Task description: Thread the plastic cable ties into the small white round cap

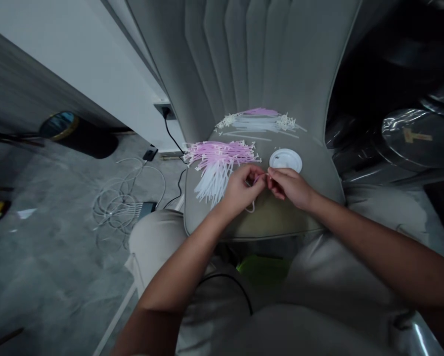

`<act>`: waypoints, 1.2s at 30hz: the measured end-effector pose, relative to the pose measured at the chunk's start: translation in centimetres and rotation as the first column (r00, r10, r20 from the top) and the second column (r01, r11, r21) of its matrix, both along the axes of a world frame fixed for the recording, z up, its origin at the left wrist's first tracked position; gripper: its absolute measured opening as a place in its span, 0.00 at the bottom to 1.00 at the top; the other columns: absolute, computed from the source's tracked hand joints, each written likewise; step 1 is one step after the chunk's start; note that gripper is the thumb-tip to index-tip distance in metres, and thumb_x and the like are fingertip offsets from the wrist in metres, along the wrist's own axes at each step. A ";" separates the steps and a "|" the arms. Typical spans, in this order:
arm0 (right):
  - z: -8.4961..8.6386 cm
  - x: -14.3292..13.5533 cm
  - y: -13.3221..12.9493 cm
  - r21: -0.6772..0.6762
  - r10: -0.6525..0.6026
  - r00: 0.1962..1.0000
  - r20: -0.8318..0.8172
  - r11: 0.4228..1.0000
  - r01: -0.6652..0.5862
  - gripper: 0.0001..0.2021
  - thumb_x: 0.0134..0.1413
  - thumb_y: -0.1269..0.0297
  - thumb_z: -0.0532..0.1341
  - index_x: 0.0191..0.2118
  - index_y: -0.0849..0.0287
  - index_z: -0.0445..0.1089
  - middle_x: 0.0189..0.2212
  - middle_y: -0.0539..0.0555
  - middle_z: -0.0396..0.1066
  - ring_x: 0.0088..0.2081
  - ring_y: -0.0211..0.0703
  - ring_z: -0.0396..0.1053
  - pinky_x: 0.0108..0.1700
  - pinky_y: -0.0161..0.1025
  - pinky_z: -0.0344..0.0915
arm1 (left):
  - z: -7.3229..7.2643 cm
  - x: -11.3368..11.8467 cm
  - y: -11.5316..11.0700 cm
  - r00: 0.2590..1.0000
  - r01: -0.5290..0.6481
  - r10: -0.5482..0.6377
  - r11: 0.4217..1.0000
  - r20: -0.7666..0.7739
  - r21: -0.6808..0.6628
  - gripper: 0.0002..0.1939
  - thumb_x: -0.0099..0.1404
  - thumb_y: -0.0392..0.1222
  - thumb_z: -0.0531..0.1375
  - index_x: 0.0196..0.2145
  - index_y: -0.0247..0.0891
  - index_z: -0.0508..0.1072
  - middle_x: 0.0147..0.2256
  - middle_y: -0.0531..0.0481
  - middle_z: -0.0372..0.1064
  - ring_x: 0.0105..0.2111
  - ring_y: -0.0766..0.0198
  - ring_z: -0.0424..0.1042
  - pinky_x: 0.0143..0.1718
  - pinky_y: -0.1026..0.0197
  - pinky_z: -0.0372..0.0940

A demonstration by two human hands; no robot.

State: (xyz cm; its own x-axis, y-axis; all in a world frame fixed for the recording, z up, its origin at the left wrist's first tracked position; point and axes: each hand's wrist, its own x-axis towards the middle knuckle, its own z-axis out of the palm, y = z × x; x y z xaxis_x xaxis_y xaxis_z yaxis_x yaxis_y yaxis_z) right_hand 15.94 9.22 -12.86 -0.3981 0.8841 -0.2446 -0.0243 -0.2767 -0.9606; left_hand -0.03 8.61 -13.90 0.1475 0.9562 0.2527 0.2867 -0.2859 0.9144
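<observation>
My left hand (242, 187) is closed around a thin pink-and-white stem, whose pale end loops out below the fingers. My right hand (290, 186) pinches at the same stem's tip, close to the left fingertips; the exact contact is too small to make out. Left of my hands lies a pile of pink stems (222, 152) with small white tips, and white stems (212, 182) fan out below them. Just beyond my right hand is a small round white dish (286, 157). Farther back, a second bundle of white stems (257, 122) has cream tips, with pink ones behind.
Everything rests on the seat of a grey padded chair (299, 217). Coiled pale cables (120, 207) lie on the floor at left, near a wall socket (165, 111) and a dark cylinder (83, 136). Round metal containers (411, 133) stand at right.
</observation>
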 end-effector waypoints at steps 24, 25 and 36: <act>-2.2 -1.4 -4.9 0.451 -0.254 0.468 0.846 0.808 -0.378 0.19 0.65 0.58 0.47 0.53 0.55 0.70 0.46 0.61 0.75 0.46 0.52 0.71 0.43 0.42 0.60 | 2.2 -3.1 -2.3 0.929 -0.284 0.286 0.958 0.237 -0.044 0.11 0.56 0.45 0.64 0.34 0.36 0.72 0.27 0.53 0.68 0.26 0.69 0.67 0.30 0.66 0.63; -2.4 -1.4 -4.8 0.448 -0.255 0.462 0.850 0.810 -0.379 0.19 0.65 0.58 0.47 0.50 0.56 0.71 0.46 0.62 0.75 0.46 0.53 0.72 0.42 0.42 0.60 | 2.0 -3.4 -2.4 0.923 -0.298 0.301 0.953 0.241 -0.052 0.11 0.56 0.45 0.64 0.34 0.36 0.72 0.27 0.53 0.68 0.26 0.69 0.67 0.30 0.66 0.63; -1.9 -0.2 -4.5 0.508 -0.300 0.665 0.684 0.850 -0.140 0.11 0.58 0.60 0.55 0.40 0.58 0.72 0.33 0.57 0.75 0.34 0.45 0.68 0.36 0.38 0.56 | 1.5 -6.1 -1.7 0.838 -0.413 0.465 0.882 0.286 -0.225 0.16 0.53 0.47 0.64 0.36 0.35 0.69 0.27 0.54 0.68 0.23 0.70 0.70 0.22 0.69 0.62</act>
State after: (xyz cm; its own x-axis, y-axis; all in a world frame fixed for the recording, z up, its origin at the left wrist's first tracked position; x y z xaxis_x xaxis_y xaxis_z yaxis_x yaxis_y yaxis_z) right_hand 15.79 4.70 -14.77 -0.2092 0.9766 0.0490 0.7276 0.1890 -0.6594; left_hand -6.18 6.95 -12.43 -0.3618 0.9302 0.0621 0.0321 -0.0542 0.9980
